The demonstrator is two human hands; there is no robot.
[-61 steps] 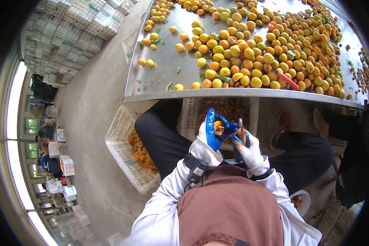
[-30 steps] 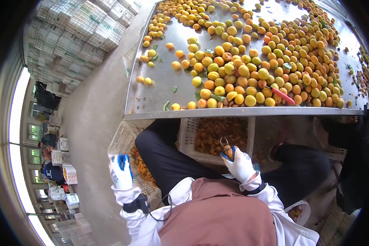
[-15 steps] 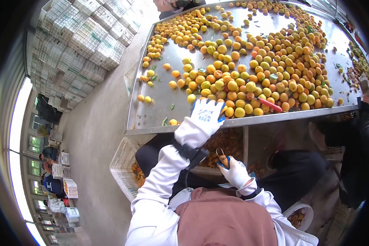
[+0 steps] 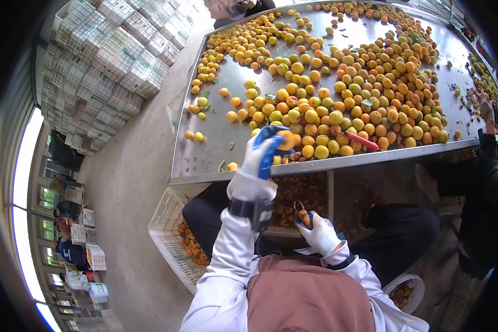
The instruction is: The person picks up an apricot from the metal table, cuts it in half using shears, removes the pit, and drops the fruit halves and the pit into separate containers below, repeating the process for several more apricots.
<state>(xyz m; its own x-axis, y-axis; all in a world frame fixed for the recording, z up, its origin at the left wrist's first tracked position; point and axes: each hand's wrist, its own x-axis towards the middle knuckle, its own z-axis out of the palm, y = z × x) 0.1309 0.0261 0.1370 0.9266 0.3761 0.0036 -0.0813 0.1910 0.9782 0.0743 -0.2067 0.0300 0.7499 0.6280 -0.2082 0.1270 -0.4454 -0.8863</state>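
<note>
Curled fingers of my left hand (image 4: 263, 152), in a white glove with a blue palm, are closed around a round orange apricot (image 4: 285, 139). I hold the fruit up in front of the near edge of the shiny steel sorting table (image 4: 205, 149). That arm is stretched forward and up, the white sleeve straight, the wrist bent so the blue palm faces right and the fruit sits at the fingertips.

My right hand (image 4: 321, 235), gloved the same way, is low and close to my body, below the table edge, elbow tucked in. It is clenched on a small metal loop tool (image 4: 301, 212) that points up and away from me; something orange sits at the loop, too small to make out.

Beyond my left hand lies the heap of yellow and orange apricots (image 4: 343, 99), spread over the table top. A red-handled knife (image 4: 362, 142) rests at the heap's near edge. Under the table, between my knees, stands a white plastic crate of cut fruit (image 4: 293, 196), and another white lattice crate (image 4: 169, 243) sits on the floor by my left leg.
</note>
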